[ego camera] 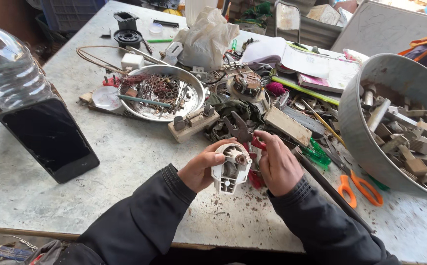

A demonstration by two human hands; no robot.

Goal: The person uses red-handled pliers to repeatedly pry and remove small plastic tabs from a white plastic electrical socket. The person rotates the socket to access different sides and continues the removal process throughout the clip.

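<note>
Left hand (201, 169) has its fingers clamped around a white plastic housing (230, 172), held just above the bench (125, 162) near its front edge, thumb on the housing's upper rim. Right hand (277, 164) has its fingers closed on red-handled pliers (243, 133), whose dark jaws point up and away just above the housing (can't tell if the jaws touch it). Open room: bare bench to the left of the hands, bounded by a black phone (51, 137) lying flat and a clear plastic bottle (5, 68) at the left edge. Ahead is tight: a wooden block with metal fittings (194, 122) and a round metal tray of rusty parts (162, 93) sit near the hands. Right side crowded: orange-handled scissors (360, 189) and green-handled screwdrivers (316, 154) lie beside the right wrist, and a big grey tub of scrap parts (356, 118) stands near the bench's right edge. Rust crumbs litter the bench under the hands.
</note>
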